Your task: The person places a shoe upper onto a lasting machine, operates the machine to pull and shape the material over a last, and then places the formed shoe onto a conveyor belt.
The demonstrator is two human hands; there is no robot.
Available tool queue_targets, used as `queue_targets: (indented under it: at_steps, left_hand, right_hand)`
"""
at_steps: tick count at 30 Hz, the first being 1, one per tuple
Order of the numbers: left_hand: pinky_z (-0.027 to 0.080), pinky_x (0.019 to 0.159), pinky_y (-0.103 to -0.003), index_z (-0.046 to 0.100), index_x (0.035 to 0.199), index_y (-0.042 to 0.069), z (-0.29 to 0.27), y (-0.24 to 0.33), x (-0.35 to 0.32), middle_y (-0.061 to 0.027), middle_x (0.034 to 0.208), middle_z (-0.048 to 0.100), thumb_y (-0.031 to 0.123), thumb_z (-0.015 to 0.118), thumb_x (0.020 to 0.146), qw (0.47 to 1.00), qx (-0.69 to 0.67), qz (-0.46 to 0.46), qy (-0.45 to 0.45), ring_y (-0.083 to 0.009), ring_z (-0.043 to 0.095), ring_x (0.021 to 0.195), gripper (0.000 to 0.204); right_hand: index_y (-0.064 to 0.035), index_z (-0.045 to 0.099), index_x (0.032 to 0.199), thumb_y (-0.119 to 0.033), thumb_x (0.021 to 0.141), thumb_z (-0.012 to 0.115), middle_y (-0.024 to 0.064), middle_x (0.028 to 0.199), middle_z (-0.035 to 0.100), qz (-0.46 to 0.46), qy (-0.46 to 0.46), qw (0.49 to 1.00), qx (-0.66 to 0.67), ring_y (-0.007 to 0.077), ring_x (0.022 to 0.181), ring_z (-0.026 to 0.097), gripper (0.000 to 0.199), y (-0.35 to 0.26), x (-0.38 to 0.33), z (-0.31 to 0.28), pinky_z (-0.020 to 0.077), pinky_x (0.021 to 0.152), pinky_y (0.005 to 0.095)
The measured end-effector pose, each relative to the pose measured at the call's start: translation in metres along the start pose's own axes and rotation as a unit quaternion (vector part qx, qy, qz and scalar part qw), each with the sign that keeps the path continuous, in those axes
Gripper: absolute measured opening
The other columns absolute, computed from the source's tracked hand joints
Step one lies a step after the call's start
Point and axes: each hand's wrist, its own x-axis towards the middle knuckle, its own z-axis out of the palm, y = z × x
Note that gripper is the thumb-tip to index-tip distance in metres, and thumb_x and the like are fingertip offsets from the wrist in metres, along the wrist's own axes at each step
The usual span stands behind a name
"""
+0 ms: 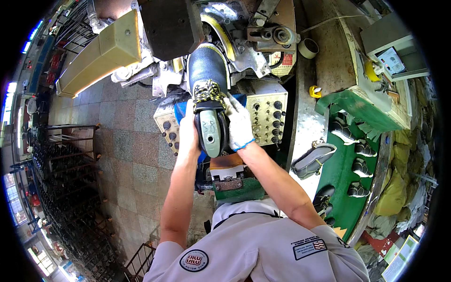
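A black leather shoe [206,70] with yellow-and-black laces sits on a grey-green shoe last [210,127]. Its toe points away from me, up against the metal plates of a machine [256,58]. My left hand [189,129], bare, grips the left side of the heel. On the other side, my right hand [239,123] wears a white glove with a blue cuff and presses on the shoe near the ankle opening. Both hands are closed around the shoe, with some fingertips hidden behind it.
Control panels with black knobs [268,117] flank the shoe below the machine. At right, a single dark shoe [314,160] lies on a pale ledge, beside several shoes on a green surface [343,160]. Dark racks [66,174] stand at left on the tiled floor [136,141].
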Motion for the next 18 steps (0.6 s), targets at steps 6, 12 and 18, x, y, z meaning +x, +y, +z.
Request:
queue_targets:
  at_steps: [6, 12, 18]
  left_hand:
    - [0.057, 0.081, -0.036, 0.061, 0.128, 0.009, 0.002, -0.015, 0.013, -0.0083, 0.11, 0.071, 0.052, 0.043, 0.106, 0.999, -0.021, 0.0, -0.038, -0.0209, 0.069, 0.092, 0.052]
    - [0.058, 0.076, -0.034, 0.061, 0.125, 0.008, -0.002, -0.008, 0.014, -0.0078, 0.104, 0.071, 0.051, 0.042, 0.106, 0.999, -0.02, -0.018, -0.047, -0.0193, 0.069, 0.086, 0.05]
    - [0.053, 0.075, -0.029, 0.069, 0.114, 0.005, 0.004, -0.015, 0.012, -0.0039, 0.096, 0.072, 0.049, 0.039, 0.108, 0.997, 0.001, 0.047, -0.054, -0.0126, 0.066, 0.081, 0.053]
  right_hand:
    - [0.0018, 0.064, 0.13, -0.024, 0.102, 0.061, 0.0068, 0.116, 0.07, -0.011, 0.022, 0.998, -0.049, 0.0109, 0.1, 0.061, 0.038, -0.008, 0.011, -0.006, 0.0507, 0.087, 0.0258]
    - [0.0018, 0.065, 0.129, -0.028, 0.102, 0.061, 0.0054, 0.114, 0.069, -0.001, 0.036, 0.999, -0.034, 0.0114, 0.098, 0.061, 0.04, 0.001, 0.007, -0.001, 0.0505, 0.088, 0.0267]
    - [0.0023, 0.066, 0.127, -0.027, 0.102, 0.062, 0.0059, 0.112, 0.07, -0.029, 0.042, 0.995, -0.087, 0.0114, 0.096, 0.061, 0.039, 0.016, 0.015, -0.013, 0.0507, 0.086, 0.0266]
